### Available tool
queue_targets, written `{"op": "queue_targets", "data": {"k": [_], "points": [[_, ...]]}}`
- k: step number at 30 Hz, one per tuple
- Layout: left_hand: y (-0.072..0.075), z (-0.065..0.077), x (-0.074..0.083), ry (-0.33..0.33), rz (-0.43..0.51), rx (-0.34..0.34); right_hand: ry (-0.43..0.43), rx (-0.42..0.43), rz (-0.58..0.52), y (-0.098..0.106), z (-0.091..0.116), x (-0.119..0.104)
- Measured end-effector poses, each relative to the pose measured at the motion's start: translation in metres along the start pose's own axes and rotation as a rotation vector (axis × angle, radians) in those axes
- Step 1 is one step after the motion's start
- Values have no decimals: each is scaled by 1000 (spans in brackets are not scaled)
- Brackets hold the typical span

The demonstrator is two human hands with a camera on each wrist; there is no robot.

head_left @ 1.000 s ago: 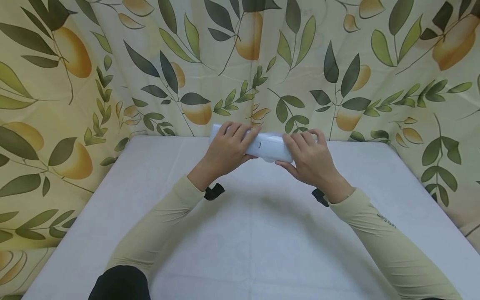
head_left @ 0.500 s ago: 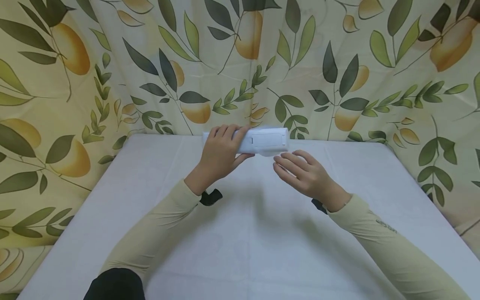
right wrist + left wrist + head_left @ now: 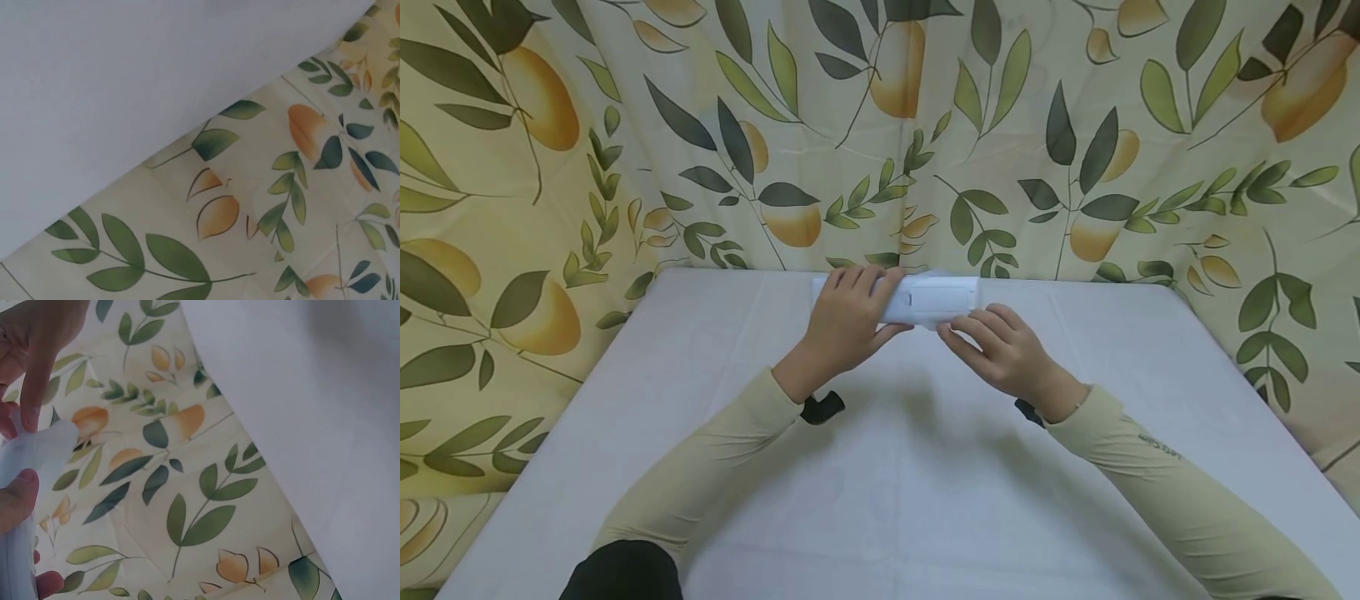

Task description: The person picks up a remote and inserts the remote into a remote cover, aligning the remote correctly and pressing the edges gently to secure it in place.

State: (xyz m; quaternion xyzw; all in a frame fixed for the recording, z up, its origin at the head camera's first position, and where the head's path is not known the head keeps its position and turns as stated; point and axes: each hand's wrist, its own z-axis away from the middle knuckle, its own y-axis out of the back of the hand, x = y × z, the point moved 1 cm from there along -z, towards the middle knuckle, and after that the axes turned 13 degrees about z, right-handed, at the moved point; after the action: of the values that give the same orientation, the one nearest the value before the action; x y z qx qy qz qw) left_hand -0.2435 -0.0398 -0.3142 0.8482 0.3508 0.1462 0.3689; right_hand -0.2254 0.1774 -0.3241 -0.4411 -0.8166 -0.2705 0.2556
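A long white plastic device [image 3: 943, 298] with a rectangular panel on its upper face is held level above the table's far edge. My left hand [image 3: 847, 321] grips its left part, fingers over the top and thumb along the near side. My right hand [image 3: 1000, 346] has its fingertips at the device's near right edge, fingers bent, seeming to pinch it. In the left wrist view the white device [image 3: 59, 440] is at the left border, with the left thumb [image 3: 22, 494] on it and a finger of the right hand [image 3: 37, 394] touching its end. The right wrist view shows neither hand.
A white-covered table [image 3: 895, 483] spreads below both arms. Behind and beside it hangs a curtain [image 3: 880, 167] printed with leaves and yellow fruit. Black wrist mounts [image 3: 823, 408] sit under both wrists.
My right hand let go of the device's right end, dropped toward me, then came back to its near edge. The device levelled out, then lowered slightly and turned in my left hand.
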Motion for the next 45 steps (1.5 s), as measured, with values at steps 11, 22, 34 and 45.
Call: {"op": "queue_targets", "data": {"k": [11,22,34,45], "points": [[-1,-1,1,0,8,20,-86,152,30,-3,1,3],[-3,-1,4,-22,17,10,5,141,-13,-7,2,0],[-4,3,7,74,-14,-3,-20,71,-113,-5,0,-7],[-5,7,7,58,-44,-8,61,-69,-101,-1,8,-8]]}}
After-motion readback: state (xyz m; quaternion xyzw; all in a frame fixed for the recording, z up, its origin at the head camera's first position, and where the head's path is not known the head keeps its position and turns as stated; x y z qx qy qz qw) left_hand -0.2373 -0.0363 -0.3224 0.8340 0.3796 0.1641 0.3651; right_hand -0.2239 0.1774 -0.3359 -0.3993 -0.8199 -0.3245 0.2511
